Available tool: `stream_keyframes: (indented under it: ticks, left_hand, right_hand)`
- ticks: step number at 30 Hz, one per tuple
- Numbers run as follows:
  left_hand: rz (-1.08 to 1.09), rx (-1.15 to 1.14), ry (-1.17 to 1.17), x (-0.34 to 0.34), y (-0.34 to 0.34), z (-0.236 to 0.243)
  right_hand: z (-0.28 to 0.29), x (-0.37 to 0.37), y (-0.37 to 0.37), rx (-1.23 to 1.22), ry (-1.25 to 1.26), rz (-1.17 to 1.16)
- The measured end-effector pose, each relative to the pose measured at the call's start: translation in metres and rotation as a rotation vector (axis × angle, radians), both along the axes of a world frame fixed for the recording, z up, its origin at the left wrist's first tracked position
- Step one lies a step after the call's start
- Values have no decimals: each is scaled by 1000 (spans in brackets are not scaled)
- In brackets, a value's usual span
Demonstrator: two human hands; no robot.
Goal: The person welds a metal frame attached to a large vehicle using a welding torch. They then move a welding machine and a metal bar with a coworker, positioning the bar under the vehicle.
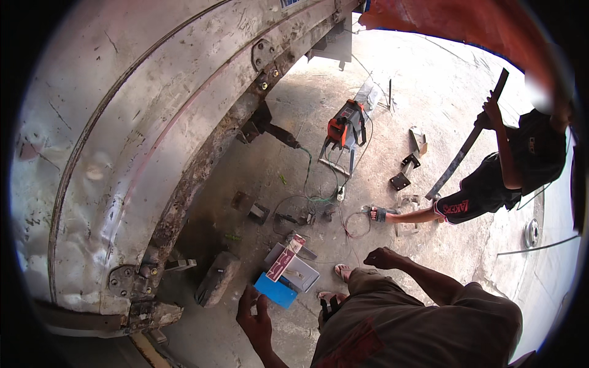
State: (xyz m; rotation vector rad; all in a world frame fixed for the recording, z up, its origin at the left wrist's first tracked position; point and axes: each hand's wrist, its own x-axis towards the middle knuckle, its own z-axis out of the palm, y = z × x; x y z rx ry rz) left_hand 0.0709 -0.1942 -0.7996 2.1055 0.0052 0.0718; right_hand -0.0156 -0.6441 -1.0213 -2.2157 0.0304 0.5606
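Note:
My left hand [253, 314] is raised in front of me with thumb and fingers apart, and nothing shows in it. It is nearest to a flat blue piece [276, 290] lying against a grey open box [305, 275] on the ground. A red-and-white carton [284, 262] rests across that box. Out to the right, my right hand [383, 258] is curled closed above the concrete. Its palm side is hidden, so I cannot make out whether anything is inside. Beside the box, on its left, sits a dark, rough block [218, 279].
A dented, rusty-edged vehicle body [141, 129] fills the left side. An orange-and-black machine [346, 124], loose cables [357, 232] and metal brackets [402, 175] lie on the concrete. At right, another person [509, 165] holds a long dark metal bar [457, 161].

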Motion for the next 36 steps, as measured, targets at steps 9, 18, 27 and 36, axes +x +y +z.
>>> stream_keyframes:
  ticks: [9,18,27,36]
  left_hand:
    - [-351,-203,-1455,31,-52,222]
    - [-504,-319,-1477,-5,-91,261]
    - [-678,-426,-1266,-11,-103,272]
    - [-811,-321,-625,-18,-111,309]
  right_hand:
    - [372,22,32,340,-811,-179]
    - [472,-67,54,411,-1647,-118]
    - [457,-99,47,371,-1763,-19]
    - [466,-126,35,314,-1655,-159]
